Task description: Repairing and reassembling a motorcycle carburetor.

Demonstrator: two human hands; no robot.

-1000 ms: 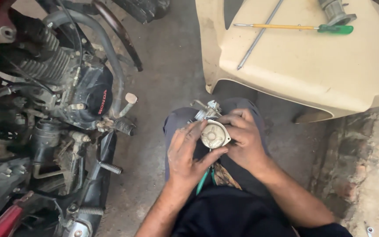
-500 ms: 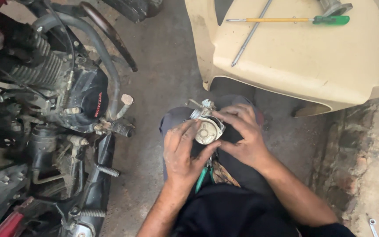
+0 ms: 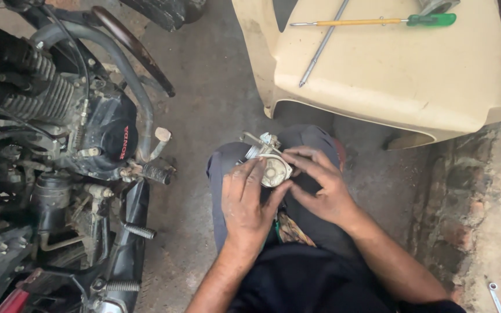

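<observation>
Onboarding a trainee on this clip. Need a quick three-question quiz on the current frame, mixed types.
1. True or false: both hands hold the small metal carburettor over the person's knees.
2. Which tool lies on the beige plastic chair? A) hammer B) screwdriver with a green handle C) pliers
3. Fill in: the motorcycle engine stands on the person's ____ side.

Key
1. True: the left hand and right hand both grip it, fingers around the round body.
2. B: the screwdriver lies beside a thin metal rod.
3. Left: the motorcycle engine.
</observation>
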